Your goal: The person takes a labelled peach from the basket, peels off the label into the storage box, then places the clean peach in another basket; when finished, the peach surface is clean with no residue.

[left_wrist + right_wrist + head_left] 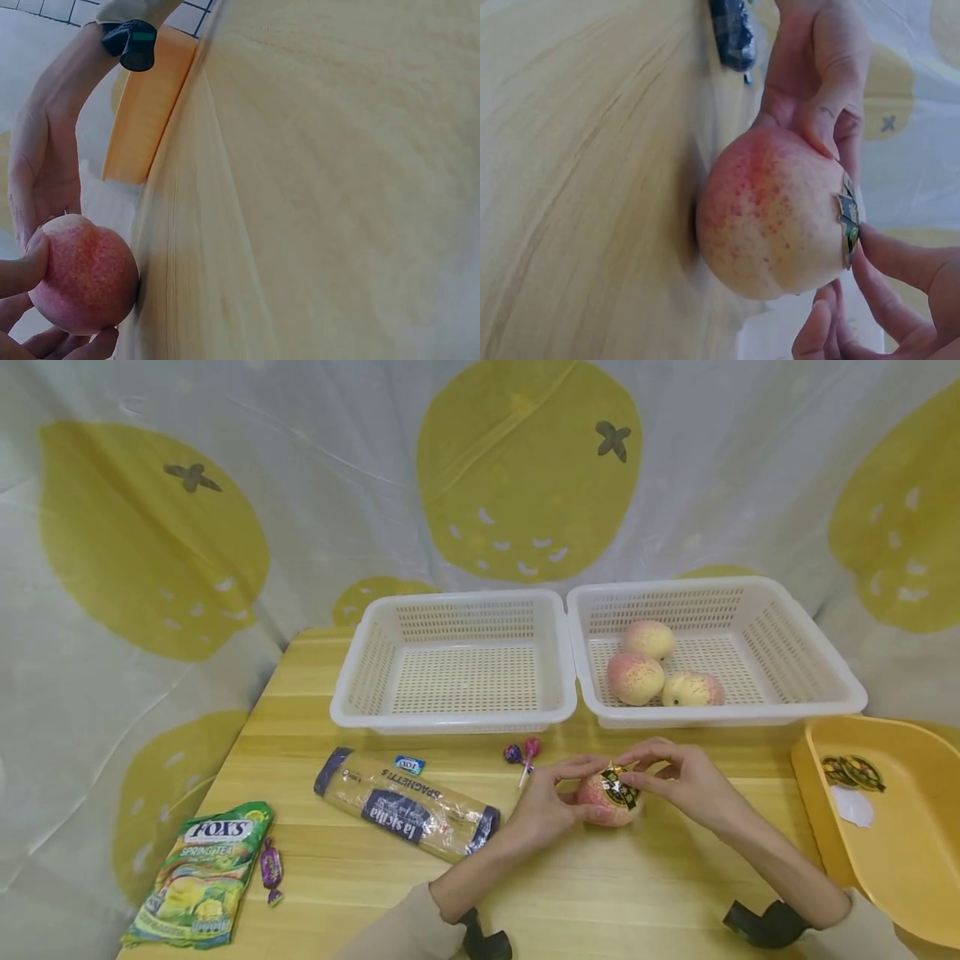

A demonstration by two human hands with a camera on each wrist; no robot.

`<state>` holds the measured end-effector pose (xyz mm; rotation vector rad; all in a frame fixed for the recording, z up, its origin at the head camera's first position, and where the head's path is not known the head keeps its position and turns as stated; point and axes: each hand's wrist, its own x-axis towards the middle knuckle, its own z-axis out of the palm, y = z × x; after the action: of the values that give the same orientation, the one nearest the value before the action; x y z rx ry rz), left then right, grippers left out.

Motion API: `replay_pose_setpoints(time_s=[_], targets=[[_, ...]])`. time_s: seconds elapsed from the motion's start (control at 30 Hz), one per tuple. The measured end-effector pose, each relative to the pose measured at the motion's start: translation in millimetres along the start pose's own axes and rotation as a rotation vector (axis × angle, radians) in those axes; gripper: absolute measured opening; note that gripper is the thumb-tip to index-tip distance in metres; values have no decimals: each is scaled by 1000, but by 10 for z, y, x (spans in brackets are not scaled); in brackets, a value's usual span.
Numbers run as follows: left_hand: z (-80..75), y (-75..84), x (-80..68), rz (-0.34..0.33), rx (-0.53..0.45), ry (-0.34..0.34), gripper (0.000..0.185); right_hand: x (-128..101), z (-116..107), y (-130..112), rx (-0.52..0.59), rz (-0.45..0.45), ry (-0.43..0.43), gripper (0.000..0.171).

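Note:
A pink-and-yellow peach (607,797) sits on the wooden table (600,893), with a black-and-gold sticker (618,787) on its top. My left hand (558,797) grips the peach from the left, thumb and fingers curled round it. My right hand (675,777) reaches in from the right and its fingertips pinch at the sticker. The right wrist view shows the peach (780,217) close up, the sticker (847,217) on its side, the left hand (817,75) behind it and my right fingers (885,300) at the sticker's edge. In the left wrist view the peach (86,274) rests against the table.
Two white baskets stand at the back: the left one (450,722) empty, the right one (750,714) holding three peaches (636,678). A yellow tray (885,835) with peeled stickers is at the right. A spaghetti pack (405,806), lollipops (521,753), a candy bag (202,872) and loose candies lie to the left.

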<state>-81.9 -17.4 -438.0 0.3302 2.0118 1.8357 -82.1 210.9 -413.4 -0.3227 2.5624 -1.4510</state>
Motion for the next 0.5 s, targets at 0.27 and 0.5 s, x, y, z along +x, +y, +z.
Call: replay_pose_setpoints(time_s=[0.27,0.5], targets=[[-21,9,-5,17,41,-20,63,26,-12,-77,-5,-72,-14,6],[-18,12,15,26,67,-30,63,-89,-106,-175,-55,-218,34,12]])
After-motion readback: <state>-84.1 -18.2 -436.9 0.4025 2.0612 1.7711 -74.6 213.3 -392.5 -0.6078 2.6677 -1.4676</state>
